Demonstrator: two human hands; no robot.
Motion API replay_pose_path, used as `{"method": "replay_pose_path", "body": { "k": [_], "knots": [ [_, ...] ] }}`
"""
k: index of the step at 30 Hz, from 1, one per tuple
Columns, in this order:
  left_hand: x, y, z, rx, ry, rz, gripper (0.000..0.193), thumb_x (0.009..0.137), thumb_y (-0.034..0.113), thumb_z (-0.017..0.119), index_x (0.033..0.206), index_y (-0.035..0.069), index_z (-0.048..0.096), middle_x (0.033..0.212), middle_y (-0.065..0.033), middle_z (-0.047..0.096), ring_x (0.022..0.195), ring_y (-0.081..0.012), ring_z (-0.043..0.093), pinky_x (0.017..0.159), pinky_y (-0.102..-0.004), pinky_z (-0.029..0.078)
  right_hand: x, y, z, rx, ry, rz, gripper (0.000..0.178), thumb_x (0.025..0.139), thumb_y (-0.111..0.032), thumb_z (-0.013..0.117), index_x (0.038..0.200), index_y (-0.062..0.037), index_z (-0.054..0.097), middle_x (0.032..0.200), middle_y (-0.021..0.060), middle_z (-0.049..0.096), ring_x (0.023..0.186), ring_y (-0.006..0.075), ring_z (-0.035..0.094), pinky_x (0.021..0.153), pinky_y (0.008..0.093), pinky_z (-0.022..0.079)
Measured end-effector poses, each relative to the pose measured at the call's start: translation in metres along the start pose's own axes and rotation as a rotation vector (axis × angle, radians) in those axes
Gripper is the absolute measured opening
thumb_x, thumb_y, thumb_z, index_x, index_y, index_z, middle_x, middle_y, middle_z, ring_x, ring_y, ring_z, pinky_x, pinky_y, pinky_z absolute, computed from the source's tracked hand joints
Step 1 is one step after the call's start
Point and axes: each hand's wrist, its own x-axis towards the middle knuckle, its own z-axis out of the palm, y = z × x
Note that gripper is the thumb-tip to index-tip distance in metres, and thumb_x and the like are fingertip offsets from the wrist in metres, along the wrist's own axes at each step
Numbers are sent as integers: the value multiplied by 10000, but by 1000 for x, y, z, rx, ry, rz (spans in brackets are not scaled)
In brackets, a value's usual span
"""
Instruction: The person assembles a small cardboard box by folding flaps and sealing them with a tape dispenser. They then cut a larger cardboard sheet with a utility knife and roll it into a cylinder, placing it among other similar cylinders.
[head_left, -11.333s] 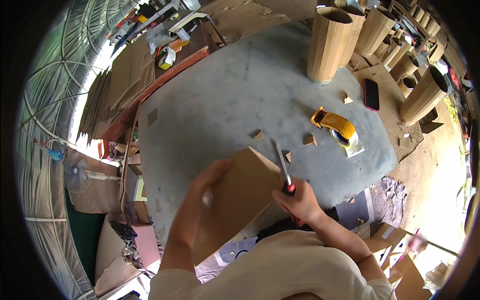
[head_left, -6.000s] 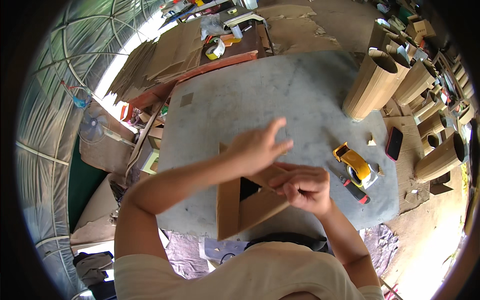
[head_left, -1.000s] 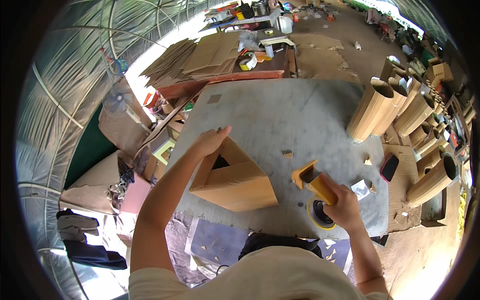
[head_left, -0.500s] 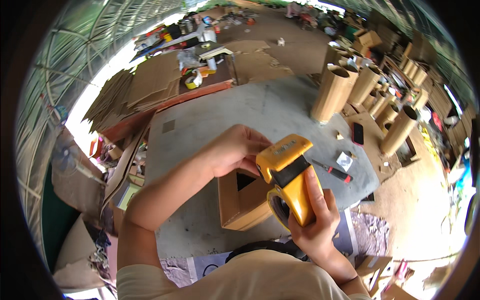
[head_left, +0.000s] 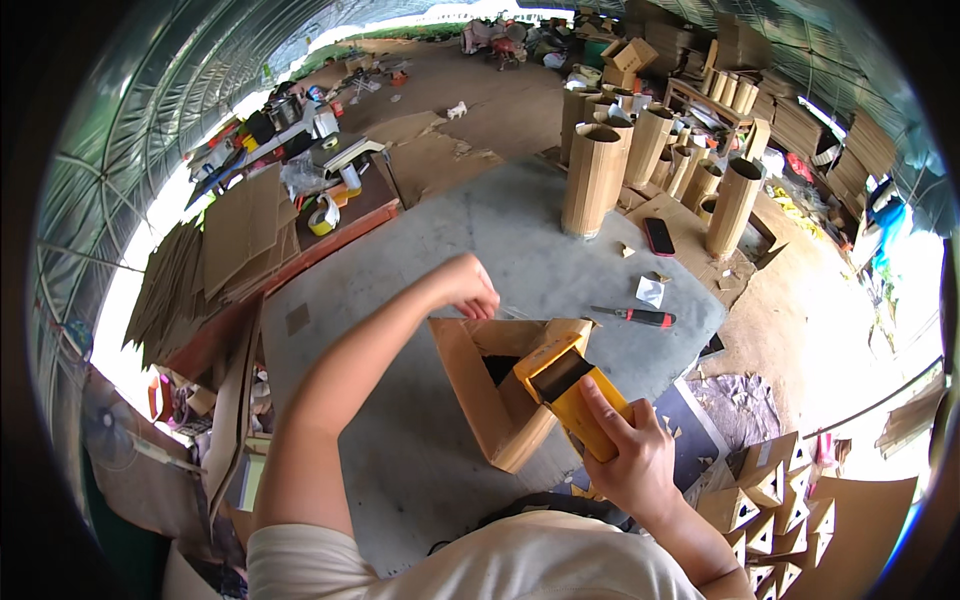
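My right hand (head_left: 635, 455) grips a yellow tape dispenser (head_left: 585, 415), thumb along its top, over the near right side of a triangular cardboard frame (head_left: 470, 385). The frame lies on the grey tabletop with a dark triangular opening in its middle. Beyond its far left corner, my left hand (head_left: 468, 287) is closed in a pinch. A faint strip of clear tape (head_left: 515, 313) runs from those fingers toward the frame's far edge. The dispenser hides part of the frame.
A red-and-black utility knife (head_left: 640, 316), a white scrap (head_left: 650, 291) and a phone (head_left: 658, 236) lie right of the frame. Tall cardboard tubes (head_left: 592, 185) stand at the far right. Flat cardboard sheets (head_left: 235, 225) and a tape roll (head_left: 324, 215) are at left. Triangular cardboard pieces (head_left: 730, 508) are stacked lower right.
My left hand has moved away from the dispenser to the left, and clear tape now shows between. The dispenser has come lower, nearer the frame, and tilted. The head view has shifted.
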Motion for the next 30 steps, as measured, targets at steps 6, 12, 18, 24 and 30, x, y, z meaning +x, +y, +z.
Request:
{"method": "replay_pose_path", "body": {
  "k": [6,12,18,24,30],
  "knots": [
    [25,-25,20,276,-248,-65,245,716,195,649,900,37,685,754,-70,668,675,-176,603,647,-308,472,-7,2,-7,-79,-33,5,750,573,-86,641,1278,-280,472,706,96,443,531,211,512,473,314,485],
    [6,32,17,1071,-2,-163,521,833,491,484,930,9,655,852,-125,661,779,-283,619,721,-384,483,0,12,-1,-50,-30,-11,684,611,-105,661,1255,-267,499,705,121,459,500,252,513,471,348,487],
    [-34,44,83,709,306,163,750,716,735,394,679,32,654,668,-192,612,679,-346,613,646,-390,474,-8,34,14,79,38,-130,723,596,-119,628,1279,-292,467,688,103,450,488,208,498,434,318,472],
    [-25,34,85,801,321,243,668,793,642,415,680,25,646,587,-171,579,572,-306,590,537,-379,432,-58,80,30,222,-68,-53,706,617,-133,659,1282,-273,468,656,100,434,472,207,483,423,310,462],
    [-29,35,95,712,351,218,619,788,623,450,736,49,674,581,-143,586,594,-296,596,550,-351,445,-86,99,38,335,-202,-43,651,667,-169,646,1283,-270,463,653,114,448,475,218,507,401,346,468]
  ]
}}
